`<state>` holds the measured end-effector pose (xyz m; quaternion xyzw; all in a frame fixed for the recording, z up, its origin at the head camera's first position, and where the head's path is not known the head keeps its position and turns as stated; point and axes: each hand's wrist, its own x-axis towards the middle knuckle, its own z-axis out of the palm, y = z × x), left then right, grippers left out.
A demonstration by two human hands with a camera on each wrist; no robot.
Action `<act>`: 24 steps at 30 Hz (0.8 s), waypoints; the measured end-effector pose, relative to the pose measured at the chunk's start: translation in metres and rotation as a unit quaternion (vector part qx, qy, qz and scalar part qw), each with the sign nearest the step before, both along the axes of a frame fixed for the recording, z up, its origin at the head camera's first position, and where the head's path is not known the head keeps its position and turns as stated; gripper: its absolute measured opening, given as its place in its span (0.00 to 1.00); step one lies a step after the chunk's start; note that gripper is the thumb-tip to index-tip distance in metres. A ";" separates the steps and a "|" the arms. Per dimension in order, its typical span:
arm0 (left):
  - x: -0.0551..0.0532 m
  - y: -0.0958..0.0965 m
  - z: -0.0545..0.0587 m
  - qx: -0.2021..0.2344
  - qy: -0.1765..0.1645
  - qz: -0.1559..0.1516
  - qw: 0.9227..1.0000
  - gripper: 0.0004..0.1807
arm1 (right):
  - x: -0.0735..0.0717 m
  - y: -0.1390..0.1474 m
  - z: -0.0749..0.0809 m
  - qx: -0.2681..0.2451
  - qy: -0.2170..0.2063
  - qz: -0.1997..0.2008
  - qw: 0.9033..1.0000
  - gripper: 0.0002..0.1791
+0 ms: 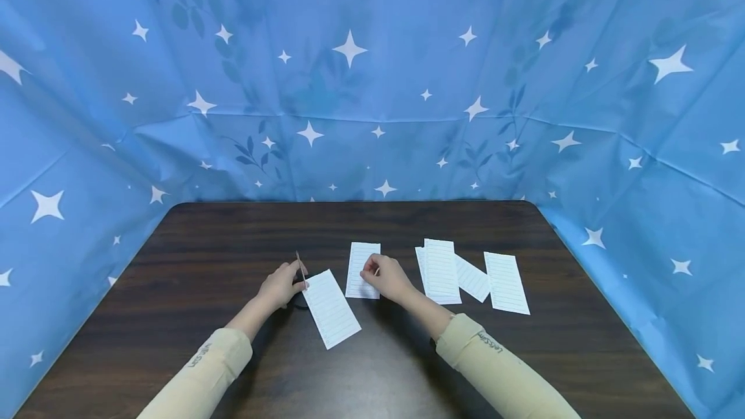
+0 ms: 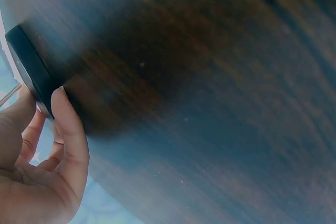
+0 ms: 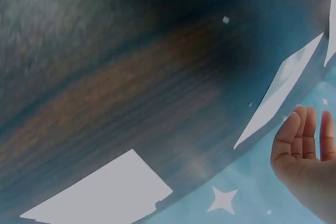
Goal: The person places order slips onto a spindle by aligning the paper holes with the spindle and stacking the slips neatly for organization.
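Observation:
In the head view my left hand (image 1: 279, 285) grips the black round base of a paper spike, whose thin rod (image 1: 300, 265) points up. The left wrist view shows thumb and fingers at the edge of that thick black base (image 2: 32, 69). A ruled paper slip (image 1: 332, 309) lies slanted beside the hand, its upper corner right at the rod and overlapping the base. My right hand (image 1: 388, 278) is over another ruled slip (image 1: 357, 277), fingers bent with a gap to the thumb. Its fingers look loose in the right wrist view.
To the right, several ruled slips (image 1: 442, 270) overlap one another, and a separate slip (image 1: 507, 283) lies beyond them. All are on a dark wood table (image 1: 174, 302). A blue curtain (image 1: 372, 83) with white stars hangs behind and at both sides.

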<state>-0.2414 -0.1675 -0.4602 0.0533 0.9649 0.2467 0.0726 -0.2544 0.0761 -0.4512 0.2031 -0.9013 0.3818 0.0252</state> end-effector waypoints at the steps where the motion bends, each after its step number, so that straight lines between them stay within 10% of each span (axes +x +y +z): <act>1: 0.001 0.000 0.000 0.002 0.000 0.003 1.000 0.13 | 0.000 0.000 0.001 0.008 0.003 0.002 1.000 0.04; 24: -0.003 -0.003 -0.005 0.042 -0.023 0.009 0.999 0.13 | -0.014 0.013 -0.001 0.188 0.010 0.051 0.981 0.28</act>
